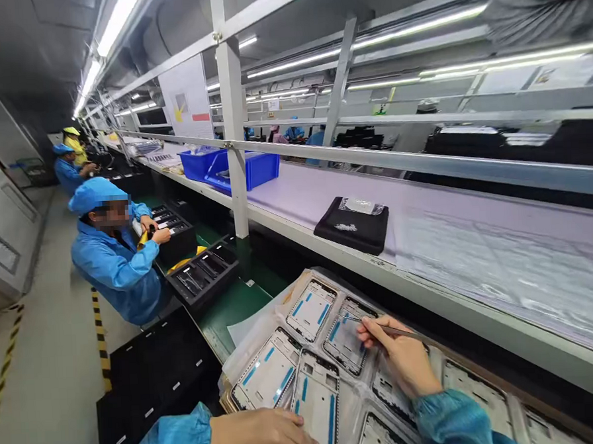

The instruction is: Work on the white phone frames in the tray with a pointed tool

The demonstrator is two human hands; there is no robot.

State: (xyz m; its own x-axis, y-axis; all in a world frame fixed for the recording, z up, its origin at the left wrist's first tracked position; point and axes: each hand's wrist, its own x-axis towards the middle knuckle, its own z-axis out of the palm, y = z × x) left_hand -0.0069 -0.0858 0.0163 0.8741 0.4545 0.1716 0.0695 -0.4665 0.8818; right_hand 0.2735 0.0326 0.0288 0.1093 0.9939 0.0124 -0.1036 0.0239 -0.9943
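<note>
Pinching the tweezers [406,333] between thumb and fingers, the right hand [400,356] is reaching forward, bent at the wrist, and is aiming the tool leftward over a phone frame [350,348] in the plastic tray [266,325]. The left hand [265,435] is lying palm down, fingers slightly curled over a nearer frame [315,396]; whether they are gripping, I cannot tell.
</note>
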